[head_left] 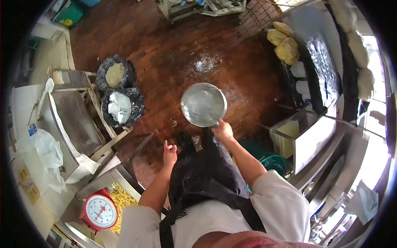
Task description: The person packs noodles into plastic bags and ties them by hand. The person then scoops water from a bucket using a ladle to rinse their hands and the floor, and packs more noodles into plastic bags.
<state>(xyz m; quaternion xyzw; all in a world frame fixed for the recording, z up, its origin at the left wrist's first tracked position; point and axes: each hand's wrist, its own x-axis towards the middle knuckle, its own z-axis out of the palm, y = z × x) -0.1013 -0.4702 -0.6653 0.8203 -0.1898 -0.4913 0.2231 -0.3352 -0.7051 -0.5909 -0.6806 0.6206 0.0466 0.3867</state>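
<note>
The round, shiny silver metal pan (pixel 204 104) is out past the right hand (pixel 223 131), which is closed on its near side, while the left hand (pixel 170 155), empty and half curled, is farther from it.

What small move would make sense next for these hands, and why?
Probably bring the left hand to the free side of the round metal pan to steady it: the right hand alone grips its near edge, out over the floor, while the left looks empty and hangs apart from it.
</note>
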